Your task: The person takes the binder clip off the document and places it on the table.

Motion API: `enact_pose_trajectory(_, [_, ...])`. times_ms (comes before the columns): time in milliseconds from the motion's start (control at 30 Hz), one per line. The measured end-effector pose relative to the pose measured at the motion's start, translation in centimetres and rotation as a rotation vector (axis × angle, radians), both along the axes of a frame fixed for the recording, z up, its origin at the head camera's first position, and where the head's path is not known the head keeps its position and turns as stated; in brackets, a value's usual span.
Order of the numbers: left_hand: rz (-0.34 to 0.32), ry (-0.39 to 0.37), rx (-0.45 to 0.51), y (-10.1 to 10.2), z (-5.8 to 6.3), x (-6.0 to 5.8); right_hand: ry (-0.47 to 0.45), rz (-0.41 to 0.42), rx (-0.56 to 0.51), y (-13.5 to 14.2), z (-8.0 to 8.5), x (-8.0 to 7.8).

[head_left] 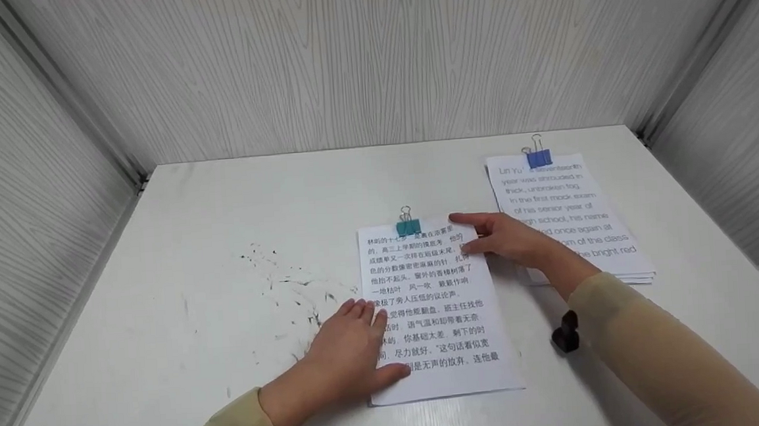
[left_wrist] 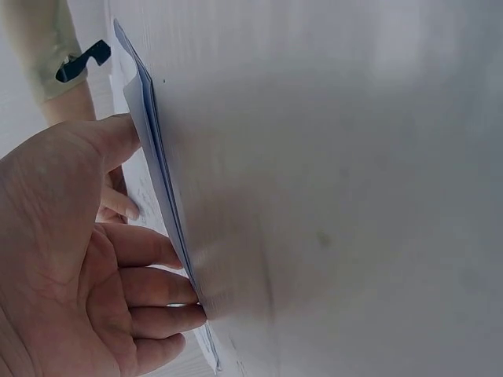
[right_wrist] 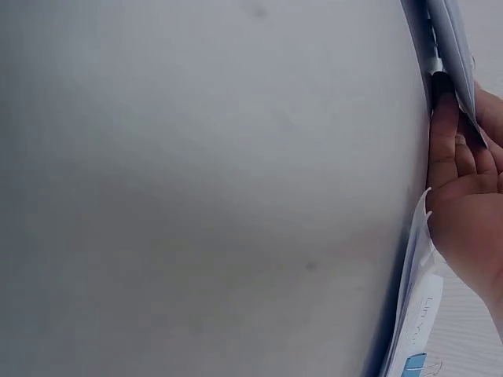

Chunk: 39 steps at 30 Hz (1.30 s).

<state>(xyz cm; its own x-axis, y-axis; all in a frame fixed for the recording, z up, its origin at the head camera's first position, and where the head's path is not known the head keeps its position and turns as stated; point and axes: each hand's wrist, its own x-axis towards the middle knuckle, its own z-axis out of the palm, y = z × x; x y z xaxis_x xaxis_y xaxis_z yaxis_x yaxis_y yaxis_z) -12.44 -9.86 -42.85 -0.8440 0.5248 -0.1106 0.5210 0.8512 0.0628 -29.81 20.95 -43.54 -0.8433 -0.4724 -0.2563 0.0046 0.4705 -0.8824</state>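
Note:
A stack of paper sheets (head_left: pixel 434 302) printed with Chinese text lies in front of me, a teal binder clip (head_left: pixel 409 227) at its top edge. My right hand (head_left: pixel 513 238) pinches the stack's upper right edge, thumb on the printed face; in the right wrist view its fingers (right_wrist: pixel 444 129) reach under the sheets. Along the left edge rests my left hand (head_left: pixel 345 347), its thumb on the lower left of the page. The left wrist view shows those fingers (left_wrist: pixel 157 287) loosely extended, tips against the edge of the sheets.
A second stack (head_left: pixel 550 196) with English text lies to the right, partly behind my right hand and forearm, with a blue binder clip (head_left: pixel 539 158) on top. Dark marks (head_left: pixel 285 281) speckle the white table left of the front stack. Wood-grain panels (head_left: pixel 370 62) enclose the back and sides.

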Motion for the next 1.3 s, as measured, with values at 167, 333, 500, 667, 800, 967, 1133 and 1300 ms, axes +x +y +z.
enact_pose_trajectory(167, [-0.008, 0.005, -0.005, 0.0, 0.3, 0.0, 0.028, -0.015, -0.016, -0.1, 0.0, -0.1])
enact_pose_trajectory(333, [-0.039, 0.033, 0.004, -0.3, 0.5, -0.4, 0.033, -0.015, -0.098, -0.2, 0.1, 0.3])
enact_pose_trajectory(500, [-0.036, 0.055, 0.081, -0.7, 0.9, -1.4, 0.05, -0.007, -0.155, 0.1, 0.2, 0.7])
enact_pose_trajectory(667, [0.058, 0.061, 0.298, -1.4, 2.0, -3.1, 0.08, -0.038, -0.188, 0.1, 0.9, 1.3])
enact_pose_trajectory(800, [0.154, 0.108, 0.536, -2.1, 3.2, -5.0, 0.065, -0.036, -0.247, 0.2, 1.4, 1.8])
enact_pose_trajectory(967, [0.203, 0.107, 0.788, -2.9, 4.6, -7.5, 0.032, -0.008, -0.272, 0.0, 3.4, 3.1])
enact_pose_trajectory(1133, [0.173, -0.001, 0.967, -3.1, 5.6, -9.7, 0.032, 0.017, -0.321, -0.3, 4.8, 4.5])
enact_pose_trajectory(1300, [0.116, -0.178, 1.119, -3.2, 6.1, -11.4, 0.042, 0.027, -0.341, -0.5, 5.3, 5.2])
